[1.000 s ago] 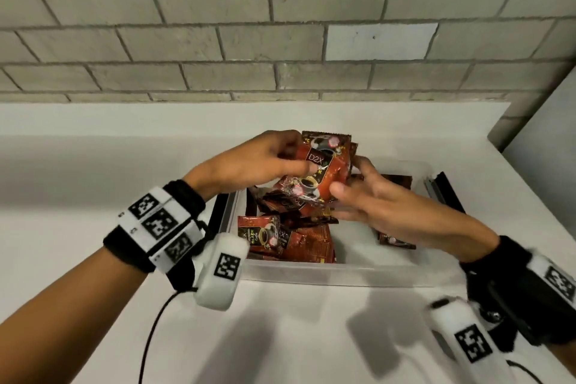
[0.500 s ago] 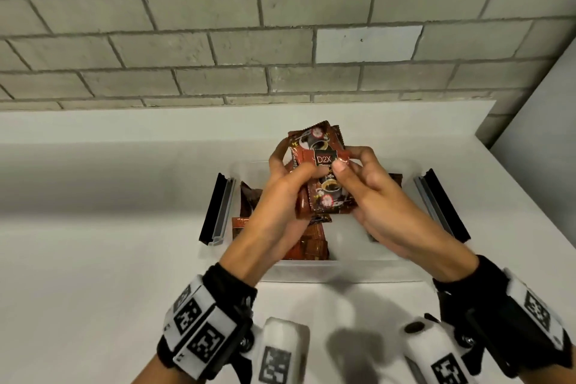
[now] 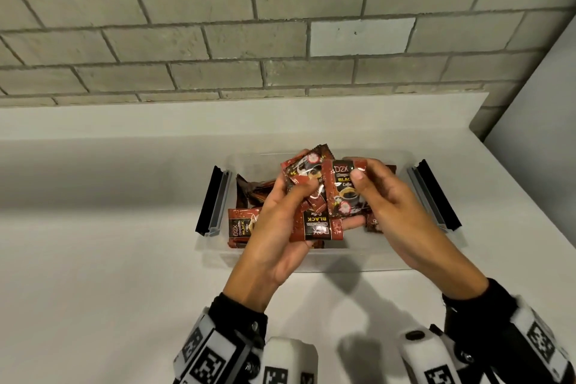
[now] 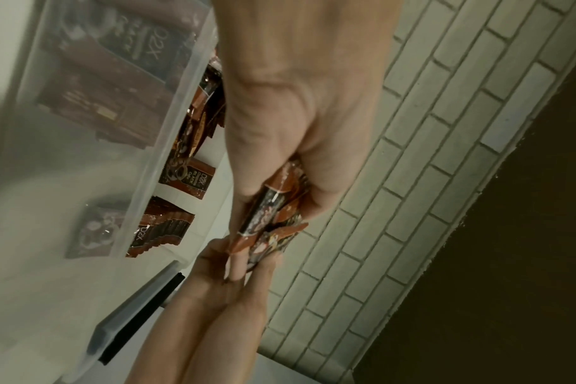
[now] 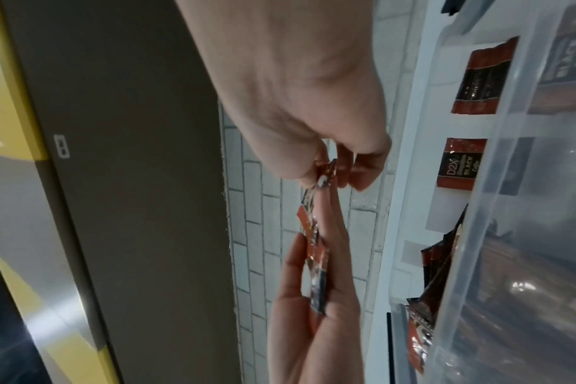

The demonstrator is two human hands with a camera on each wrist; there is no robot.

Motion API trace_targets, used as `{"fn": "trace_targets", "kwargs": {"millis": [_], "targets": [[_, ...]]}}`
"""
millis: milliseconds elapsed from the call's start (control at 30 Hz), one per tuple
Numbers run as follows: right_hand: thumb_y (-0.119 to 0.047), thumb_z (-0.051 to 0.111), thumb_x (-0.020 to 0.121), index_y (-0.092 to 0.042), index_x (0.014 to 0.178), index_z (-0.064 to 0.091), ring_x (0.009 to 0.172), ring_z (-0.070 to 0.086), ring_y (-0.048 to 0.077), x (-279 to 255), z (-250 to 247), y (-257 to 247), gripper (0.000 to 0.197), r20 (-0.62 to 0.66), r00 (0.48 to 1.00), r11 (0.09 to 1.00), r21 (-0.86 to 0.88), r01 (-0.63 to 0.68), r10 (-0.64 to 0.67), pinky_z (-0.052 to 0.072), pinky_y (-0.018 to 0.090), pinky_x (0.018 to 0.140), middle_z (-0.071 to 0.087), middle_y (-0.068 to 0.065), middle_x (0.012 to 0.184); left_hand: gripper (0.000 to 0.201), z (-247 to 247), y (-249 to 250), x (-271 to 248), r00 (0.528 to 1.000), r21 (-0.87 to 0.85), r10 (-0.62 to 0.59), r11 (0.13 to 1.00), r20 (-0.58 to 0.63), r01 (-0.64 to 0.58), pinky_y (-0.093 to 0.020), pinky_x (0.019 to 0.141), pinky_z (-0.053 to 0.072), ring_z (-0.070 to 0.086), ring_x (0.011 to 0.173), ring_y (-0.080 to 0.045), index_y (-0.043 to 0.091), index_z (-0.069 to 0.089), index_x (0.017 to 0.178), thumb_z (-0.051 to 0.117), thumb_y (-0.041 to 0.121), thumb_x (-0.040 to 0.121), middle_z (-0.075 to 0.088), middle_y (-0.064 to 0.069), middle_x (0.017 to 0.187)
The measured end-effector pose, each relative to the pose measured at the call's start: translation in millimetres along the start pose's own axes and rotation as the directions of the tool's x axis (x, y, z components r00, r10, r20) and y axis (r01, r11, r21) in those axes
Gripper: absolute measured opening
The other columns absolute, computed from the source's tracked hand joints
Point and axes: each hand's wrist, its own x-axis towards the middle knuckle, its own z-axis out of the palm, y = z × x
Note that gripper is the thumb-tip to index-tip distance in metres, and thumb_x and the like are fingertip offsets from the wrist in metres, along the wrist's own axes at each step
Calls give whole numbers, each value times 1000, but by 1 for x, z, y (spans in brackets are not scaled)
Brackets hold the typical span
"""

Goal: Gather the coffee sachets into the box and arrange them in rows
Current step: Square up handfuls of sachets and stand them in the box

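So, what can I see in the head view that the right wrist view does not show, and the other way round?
Only the head view shows both black latches at the two ends of the clear box, the white table, and the printed face of the sachet that the right hand pinches.

Only the right wrist view shows a yellow and grey panel beside the wall, and the held sachets edge-on.

Both show the left hand gripping several sachets, loose sachets in the box, and the brick wall.

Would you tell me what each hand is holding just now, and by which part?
The left hand grips a fanned bunch of sachets across their middle. The right hand pinches one sachet by its upper right corner.
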Motion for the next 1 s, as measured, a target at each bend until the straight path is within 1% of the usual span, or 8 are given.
{"fn": "trace_targets", "kwargs": {"millis": [233, 367, 467, 533, 700, 833, 900, 1000], "targets": [[-16, 45, 98, -20, 92, 55, 81, 62, 21, -5, -16, 1, 12, -168, 964, 928, 345, -140, 208, 37, 42, 78, 69, 1, 85, 50, 1, -8, -4, 994, 0, 97, 995, -44, -97, -55, 70, 57, 68, 100, -36, 16, 55, 124, 58, -8, 80, 66, -16, 118], [-15, 51, 93, -15, 103, 56, 87, 67, 28, -16, -19, 1, 11, -60, 969, 891, 411, -195, 240, 53, 35, 79, 71, 16, 95, 62, 1, -12, -4, 987, 7, 142, 990, -78, -142, -52, 68, 58, 66, 102, -37, 16, 54, 125, 63, -13, 71, 65, -15, 119], [-14, 61, 84, -9, 115, 54, 89, 71, 28, -25, -17, 1, 32, 49, 980, 918, 343, -198, 193, 56, 26, 79, 71, 22, 96, 64, 0, -16, -4, 983, 52, 150, 988, -103, -146, -48, 65, 59, 67, 100, -38, 16, 54, 123, 66, -12, 67, 66, -16, 117], [-10, 63, 83, -7, 111, 59, 92, 70, 27, -26, -16, 3, 28, 59, 982, 941, 278, -191, 182, 54, 26, 81, 72, 21, 93, 64, -2, -17, -3, 983, 82, 152, 986, -107, -144, -44, 62, 59, 67, 99, -39, 17, 55, 122, 67, -11, 65, 66, -17, 115], [-11, 70, 78, -11, 104, 67, 101, 67, 25, -16, -22, 12, 27, -83, 966, 950, 219, -222, 244, 49, 39, 93, 74, 7, 99, 60, -6, -16, -4, 992, 121, 107, 988, -65, -99, -50, 65, 59, 68, 95, -38, 19, 57, 118, 68, -7, 66, 70, -13, 110], [-10, 71, 76, -14, 91, 71, 84, 70, 17, -2, -38, 0, 16, -129, 975, 979, 125, -162, 178, 54, 33, 76, 75, 5, 89, 44, -7, -11, -6, 997, 146, 49, 989, -64, -40, -51, 63, 59, 69, 93, -38, 15, 57, 116, 66, 6, 74, 68, -17, 114], [-7, 68, 80, -16, 92, 70, 76, 70, 8, 5, -51, -15, 15, -51, 996, 996, -34, -78, 77, 53, 20, 65, 75, -2, 83, 41, -10, -8, -6, 998, 159, 27, 987, -59, -18, -49, 61, 59, 68, 94, -40, 14, 57, 117, 64, 12, 76, 66, -18, 117], [-12, 66, 85, -16, 97, 68, 83, 68, 5, 14, -66, -44, 13, 245, 969, 931, -346, 118, -32, 50, 13, 67, 73, -3, 87, 42, -12, -4, -6, 999, 196, -8, 981, -50, 18, -51, 61, 59, 68, 95, -39, 13, 56, 120, 62, 16, 78, 65, -17, 119]]}}
